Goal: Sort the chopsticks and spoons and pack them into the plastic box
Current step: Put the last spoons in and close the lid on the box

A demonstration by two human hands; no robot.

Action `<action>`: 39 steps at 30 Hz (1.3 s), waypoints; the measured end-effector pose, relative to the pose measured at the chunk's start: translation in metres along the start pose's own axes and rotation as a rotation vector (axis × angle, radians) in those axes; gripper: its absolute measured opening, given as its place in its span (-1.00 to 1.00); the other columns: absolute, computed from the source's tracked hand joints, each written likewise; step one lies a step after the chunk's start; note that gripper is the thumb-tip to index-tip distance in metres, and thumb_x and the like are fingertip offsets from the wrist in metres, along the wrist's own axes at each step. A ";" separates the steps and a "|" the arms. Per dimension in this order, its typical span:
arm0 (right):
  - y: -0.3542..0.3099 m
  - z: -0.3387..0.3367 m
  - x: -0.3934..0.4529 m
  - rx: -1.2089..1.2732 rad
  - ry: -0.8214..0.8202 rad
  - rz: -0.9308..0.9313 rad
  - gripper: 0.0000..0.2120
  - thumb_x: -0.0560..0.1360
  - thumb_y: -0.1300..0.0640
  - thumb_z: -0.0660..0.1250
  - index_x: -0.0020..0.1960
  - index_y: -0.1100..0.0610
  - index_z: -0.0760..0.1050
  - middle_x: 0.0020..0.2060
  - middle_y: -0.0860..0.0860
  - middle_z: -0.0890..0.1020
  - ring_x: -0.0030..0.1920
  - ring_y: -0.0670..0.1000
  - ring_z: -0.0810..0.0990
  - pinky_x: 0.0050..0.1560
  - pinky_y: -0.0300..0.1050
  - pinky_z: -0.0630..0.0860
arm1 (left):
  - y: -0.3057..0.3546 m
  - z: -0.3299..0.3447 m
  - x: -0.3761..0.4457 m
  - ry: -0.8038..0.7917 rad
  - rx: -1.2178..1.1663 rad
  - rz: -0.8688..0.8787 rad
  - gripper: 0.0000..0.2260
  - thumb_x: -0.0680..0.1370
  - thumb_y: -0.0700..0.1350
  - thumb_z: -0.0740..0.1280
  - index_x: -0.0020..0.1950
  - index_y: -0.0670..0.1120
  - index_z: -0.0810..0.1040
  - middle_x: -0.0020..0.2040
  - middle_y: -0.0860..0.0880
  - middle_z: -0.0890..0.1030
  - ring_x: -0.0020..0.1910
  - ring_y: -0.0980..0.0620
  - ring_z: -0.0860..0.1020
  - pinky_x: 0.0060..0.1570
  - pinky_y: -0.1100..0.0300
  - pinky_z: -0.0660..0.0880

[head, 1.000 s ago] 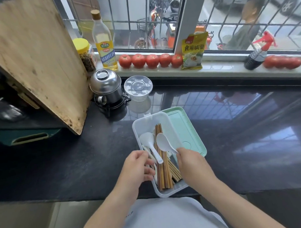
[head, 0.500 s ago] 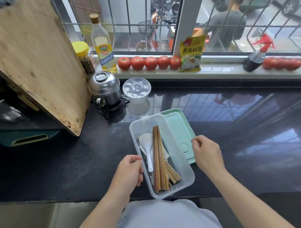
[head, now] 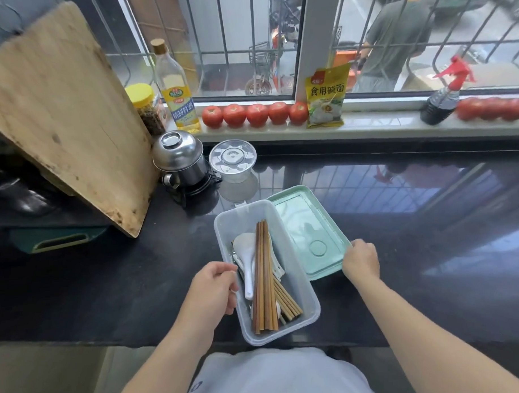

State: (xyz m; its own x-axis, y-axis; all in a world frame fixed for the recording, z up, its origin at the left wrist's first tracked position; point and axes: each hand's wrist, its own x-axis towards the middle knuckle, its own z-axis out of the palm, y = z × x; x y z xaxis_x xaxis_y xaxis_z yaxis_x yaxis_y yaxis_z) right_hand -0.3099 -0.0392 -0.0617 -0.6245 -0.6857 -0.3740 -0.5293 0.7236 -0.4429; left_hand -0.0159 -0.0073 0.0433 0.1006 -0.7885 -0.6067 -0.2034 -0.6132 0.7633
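A clear plastic box point(head: 305, 286) stands on the black counter near its front edge. Inside lie a bundle of brown chopsticks point(head: 264, 278) and white spoons point(head: 246, 255), the spoons to the left of the bundle and partly under it. The box's pale green lid point(head: 308, 227) lies flat on the counter, touching the box's right side. My left hand point(head: 211, 289) rests against the box's left wall with its fingers curled and nothing in them. My right hand point(head: 361, 259) grips the lid's right front corner.
A wooden cutting board point(head: 61, 115) leans at the left. A steel pot point(head: 179, 158) and a clear round container point(head: 233, 160) stand behind the box. Tomatoes point(head: 255, 114), bottles and a yellow packet point(head: 325, 97) line the window sill.
My right hand let go of a white spoon into the box, then moved right onto the green lid's corner. My left hand drew back from the spoons to the box's left wall.
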 end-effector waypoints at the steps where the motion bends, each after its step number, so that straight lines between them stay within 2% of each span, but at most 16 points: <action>1: -0.006 -0.014 -0.002 0.088 0.065 -0.031 -0.75 0.66 0.19 0.06 0.15 0.26 0.48 0.15 0.25 0.47 0.06 0.29 0.49 0.06 0.06 0.38 | 0.002 0.001 -0.002 -0.007 -0.018 0.006 -0.79 0.63 -0.25 0.20 0.08 -0.04 0.61 -0.34 -0.02 0.58 -0.40 0.04 0.50 -0.23 0.09 0.52; 6: -0.050 -0.086 -0.051 0.410 0.352 -0.255 -0.85 0.69 0.04 0.13 0.06 0.11 0.37 -0.14 0.03 0.53 -0.09 0.17 0.50 -0.14 -0.01 0.31 | 0.032 0.021 -0.009 -0.144 -0.135 0.083 -0.84 0.68 -0.21 0.25 0.16 -0.11 0.62 -0.06 -0.12 0.72 -0.16 -0.03 0.72 -0.12 0.12 0.66; 10: -0.075 -0.091 -0.112 0.298 0.479 -0.726 -0.84 0.60 0.19 0.31 0.17 0.16 0.44 -0.06 0.06 0.63 -0.12 0.11 0.57 -0.13 -0.08 0.43 | 0.069 0.043 -0.012 -0.372 -0.477 0.085 -0.64 0.65 0.04 0.29 0.34 -0.16 0.55 0.18 -0.16 0.70 0.14 -0.13 0.70 0.13 -0.06 0.64; 13: -0.077 -0.059 -0.143 0.092 0.314 -1.139 -0.71 0.48 0.23 0.47 0.17 0.21 0.54 0.15 0.10 0.64 0.16 0.10 0.60 0.23 -0.08 0.54 | 0.086 0.047 -0.011 -0.449 -0.750 0.154 -0.53 0.66 0.17 0.22 0.44 -0.10 0.48 0.31 -0.19 0.64 0.28 -0.19 0.63 0.28 -0.19 0.54; 16: -0.067 -0.045 -0.152 -0.018 0.013 -1.368 -0.63 0.56 -0.04 0.42 0.25 0.17 0.58 0.34 0.01 0.56 0.42 0.04 0.44 0.47 0.01 0.35 | 0.076 0.031 -0.002 -0.088 -0.592 0.241 -0.77 0.72 -0.10 0.23 0.36 -0.09 0.49 0.22 -0.15 0.69 0.11 -0.10 0.71 0.07 -0.06 0.64; 18: -0.064 -0.048 -0.146 0.144 0.005 -1.241 -0.61 0.59 -0.10 0.34 0.28 0.12 0.58 0.35 -0.05 0.53 0.40 -0.02 0.43 0.45 -0.06 0.33 | 0.056 0.013 0.001 -0.025 -0.527 0.209 -0.79 0.70 -0.19 0.25 0.33 -0.11 0.50 0.17 -0.15 0.71 0.06 -0.12 0.72 0.03 -0.10 0.66; 20: -0.066 -0.053 -0.136 0.342 -0.015 -0.814 -0.58 0.61 -0.10 0.27 0.41 0.03 0.46 0.38 -0.13 0.44 0.39 -0.08 0.40 0.42 -0.09 0.34 | 0.036 0.005 -0.008 -0.084 -0.515 0.130 -0.77 0.68 -0.22 0.28 0.33 -0.11 0.50 0.16 -0.14 0.72 0.08 -0.17 0.71 0.08 -0.20 0.65; 22: -0.073 -0.053 -0.125 0.400 -0.281 -0.430 -0.52 0.63 -0.13 0.23 0.53 -0.10 0.28 0.38 -0.17 0.44 0.33 -0.10 0.46 0.32 -0.06 0.42 | 0.020 0.011 -0.016 -0.125 -0.495 0.086 -0.76 0.65 -0.25 0.31 0.32 -0.11 0.49 0.14 -0.13 0.72 0.09 -0.18 0.71 0.12 -0.23 0.63; 23: -0.076 -0.050 -0.122 0.392 -0.399 -0.347 -0.54 0.64 -0.13 0.22 0.52 -0.15 0.27 0.35 -0.16 0.49 0.26 -0.09 0.52 0.24 -0.05 0.45 | 0.013 0.016 -0.019 -0.129 -0.463 0.068 -0.77 0.65 -0.25 0.31 0.30 -0.11 0.50 0.12 -0.11 0.73 0.08 -0.15 0.71 0.13 -0.21 0.63; 24: -0.076 -0.044 -0.122 0.360 -0.445 -0.341 -0.59 0.65 -0.11 0.20 0.48 -0.17 0.30 0.30 -0.14 0.55 0.21 -0.07 0.55 0.17 -0.05 0.46 | 0.007 0.018 -0.019 -0.117 -0.374 0.069 -0.80 0.65 -0.21 0.30 0.27 -0.09 0.51 0.10 -0.08 0.73 0.06 -0.12 0.71 0.13 -0.17 0.62; 26: -0.074 -0.031 -0.121 0.268 -0.384 -0.378 -0.68 0.67 -0.03 0.15 0.41 -0.15 0.36 0.20 -0.09 0.59 0.14 0.00 0.56 0.07 -0.04 0.42 | 0.002 0.011 -0.013 -0.064 0.097 0.134 -0.85 0.66 0.02 0.26 0.12 -0.02 0.53 0.00 0.01 0.69 -0.03 -0.03 0.66 0.03 -0.03 0.59; 28: -0.069 -0.016 -0.120 0.174 -0.283 -0.408 -0.70 0.67 0.00 0.10 0.38 -0.12 0.37 0.14 -0.04 0.57 0.12 0.07 0.53 0.03 -0.02 0.39 | -0.005 -0.005 -0.005 0.003 0.630 0.190 -0.66 0.66 0.22 0.15 -0.13 0.00 0.44 -0.16 0.04 0.59 -0.18 -0.03 0.54 -0.20 0.04 0.43; 29: -0.068 -0.009 -0.120 0.122 -0.235 -0.420 -0.71 0.67 0.00 0.09 0.36 -0.10 0.38 0.10 -0.02 0.54 0.10 0.10 0.52 0.01 0.00 0.38 | -0.006 -0.011 -0.004 0.016 0.755 0.195 -0.60 0.66 0.24 0.10 -0.19 -0.02 0.40 -0.20 0.03 0.56 -0.21 -0.06 0.51 -0.24 0.04 0.37; 34: -0.077 0.016 -0.116 -0.046 -0.007 -0.494 -0.76 0.66 0.00 0.12 0.22 0.07 0.45 0.00 0.01 0.37 0.01 0.10 0.34 0.00 0.00 0.34 | -0.012 -0.008 0.015 0.055 0.812 0.178 -0.66 0.66 0.18 0.04 -0.14 -0.01 0.38 -0.12 -0.03 0.58 -0.14 -0.13 0.54 -0.14 0.01 0.43; 37: -0.083 0.019 -0.107 -0.074 -0.021 -0.492 -0.75 0.67 0.02 0.08 0.16 0.10 0.46 -0.02 0.04 0.41 0.02 0.15 0.38 -0.01 0.04 0.36 | -0.012 -0.011 0.025 0.016 0.748 0.155 -0.70 0.64 0.18 0.09 -0.13 0.00 0.38 -0.12 -0.01 0.59 -0.17 -0.09 0.54 -0.20 0.03 0.42; 39: -0.083 0.019 -0.104 -0.043 -0.085 -0.459 -0.75 0.68 0.00 0.04 0.18 0.08 0.43 -0.08 0.03 0.42 -0.07 0.15 0.44 -0.09 0.03 0.35 | -0.012 -0.012 0.028 -0.055 0.632 0.105 -0.71 0.64 0.18 0.13 -0.06 -0.01 0.43 -0.11 -0.02 0.62 -0.21 -0.07 0.60 -0.16 -0.02 0.57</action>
State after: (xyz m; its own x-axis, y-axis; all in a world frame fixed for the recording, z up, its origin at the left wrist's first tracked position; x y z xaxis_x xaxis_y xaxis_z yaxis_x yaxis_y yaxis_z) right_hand -0.1907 -0.0297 -0.0013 -0.2713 -0.9385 -0.2137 -0.7643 0.3450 -0.5448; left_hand 0.0009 -0.0225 0.0196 0.0017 -0.8291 -0.5591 -0.7461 -0.3733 0.5513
